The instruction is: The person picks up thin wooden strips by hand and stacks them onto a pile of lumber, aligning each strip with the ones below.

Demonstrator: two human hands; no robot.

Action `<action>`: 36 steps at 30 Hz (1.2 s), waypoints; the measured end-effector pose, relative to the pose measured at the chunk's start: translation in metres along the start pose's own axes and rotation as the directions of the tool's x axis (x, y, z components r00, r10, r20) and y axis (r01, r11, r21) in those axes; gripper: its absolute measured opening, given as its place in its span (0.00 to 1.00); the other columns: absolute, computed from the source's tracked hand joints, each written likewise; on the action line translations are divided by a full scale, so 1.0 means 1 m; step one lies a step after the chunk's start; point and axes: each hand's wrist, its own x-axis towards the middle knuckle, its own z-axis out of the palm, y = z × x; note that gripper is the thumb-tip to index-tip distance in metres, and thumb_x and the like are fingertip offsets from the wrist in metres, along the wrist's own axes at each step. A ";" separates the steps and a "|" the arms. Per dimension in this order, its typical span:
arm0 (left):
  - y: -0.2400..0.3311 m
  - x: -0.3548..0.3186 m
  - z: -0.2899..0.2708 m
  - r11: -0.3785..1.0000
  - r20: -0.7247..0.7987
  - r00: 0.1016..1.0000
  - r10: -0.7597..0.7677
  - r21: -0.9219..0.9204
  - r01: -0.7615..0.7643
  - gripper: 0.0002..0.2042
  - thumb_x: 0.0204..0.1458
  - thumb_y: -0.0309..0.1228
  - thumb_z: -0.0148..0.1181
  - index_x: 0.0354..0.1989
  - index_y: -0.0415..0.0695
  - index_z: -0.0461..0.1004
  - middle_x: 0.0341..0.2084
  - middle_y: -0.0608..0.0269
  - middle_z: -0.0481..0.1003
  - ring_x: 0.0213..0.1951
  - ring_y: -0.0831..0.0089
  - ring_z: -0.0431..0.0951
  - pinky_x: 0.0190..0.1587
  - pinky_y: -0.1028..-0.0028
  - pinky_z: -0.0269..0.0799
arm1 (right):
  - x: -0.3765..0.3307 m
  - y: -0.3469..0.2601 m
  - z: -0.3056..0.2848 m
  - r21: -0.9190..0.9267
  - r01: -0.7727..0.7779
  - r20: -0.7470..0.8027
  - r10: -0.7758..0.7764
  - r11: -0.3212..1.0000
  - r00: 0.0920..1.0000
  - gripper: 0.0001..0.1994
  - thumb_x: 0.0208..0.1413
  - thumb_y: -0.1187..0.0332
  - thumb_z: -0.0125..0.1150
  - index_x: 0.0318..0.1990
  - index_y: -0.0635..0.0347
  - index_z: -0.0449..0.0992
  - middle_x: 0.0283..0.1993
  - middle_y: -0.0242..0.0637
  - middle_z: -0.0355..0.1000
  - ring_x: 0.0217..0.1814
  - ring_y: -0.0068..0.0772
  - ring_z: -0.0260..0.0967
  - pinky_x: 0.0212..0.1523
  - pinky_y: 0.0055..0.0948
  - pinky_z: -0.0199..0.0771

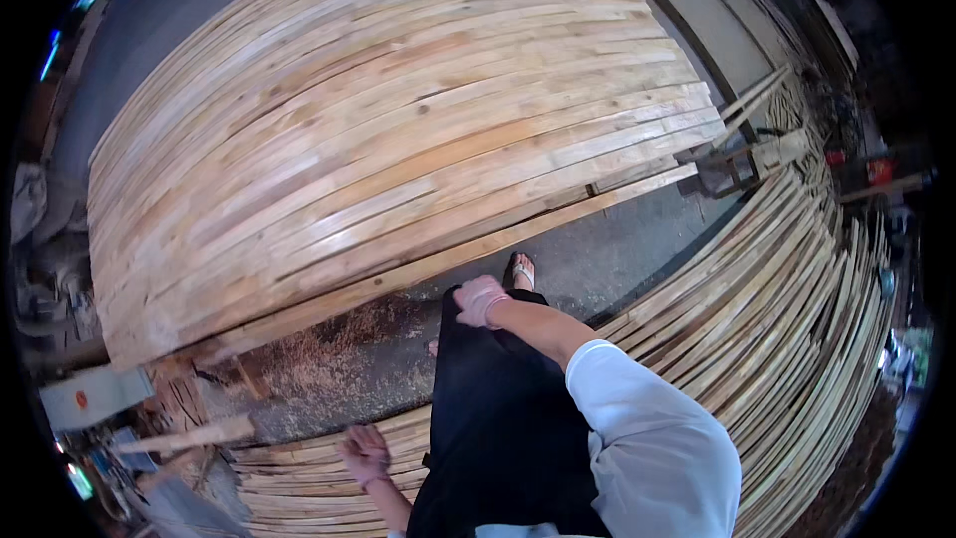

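Observation:
Both my hands wear thin, pale pinkish gloves. My left hand (365,455) hangs low on the left, above a stack of long wood strips (309,486); its fingers are apart and nothing shows in them. My right hand (481,301) is out in front of my dark apron (498,408), close to the near edge of a wide layer of planks. Its fingers curve loosely with the thumb apart, and I see nothing in them. The wide layer of light wood planks (398,130) lies side by side ahead of me, with one long strip (478,244) along its near edge.
Long wood strips (737,339) are piled on my right. Shavings (349,359) cover the floor beside my foot (522,271). A pale box with a red button (95,397) stands at the left. A metal stand (722,171) is at the planks' right corner.

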 end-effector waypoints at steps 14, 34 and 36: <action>-0.175 -0.094 0.060 0.936 0.082 0.978 -0.193 0.314 0.158 0.10 0.58 0.39 0.55 0.33 0.46 0.69 0.25 0.67 0.61 0.28 0.69 0.59 0.37 0.66 0.60 | 0.105 0.369 0.112 0.032 -0.447 -0.114 0.447 0.894 0.887 0.24 0.62 0.58 0.46 0.64 0.52 0.67 0.68 0.34 0.63 0.71 0.38 0.57 0.68 0.43 0.56; -0.189 0.027 0.128 0.928 0.249 0.904 -0.347 0.233 0.291 0.10 0.56 0.36 0.66 0.41 0.48 0.73 0.32 0.58 0.77 0.36 0.55 0.78 0.45 0.51 0.77 | -0.203 0.177 0.034 -0.424 -0.356 -0.162 0.317 0.833 0.934 0.23 0.36 0.55 0.76 0.41 0.48 0.77 0.41 0.37 0.74 0.49 0.43 0.72 0.52 0.40 0.69; -0.182 0.020 0.124 0.933 0.245 0.901 -0.358 0.124 0.337 0.09 0.55 0.30 0.66 0.41 0.46 0.73 0.32 0.58 0.76 0.38 0.54 0.78 0.47 0.48 0.77 | -0.213 0.168 0.045 -0.370 -0.376 -0.328 0.259 0.850 0.908 0.26 0.33 0.58 0.77 0.44 0.47 0.75 0.44 0.37 0.73 0.51 0.43 0.71 0.53 0.41 0.68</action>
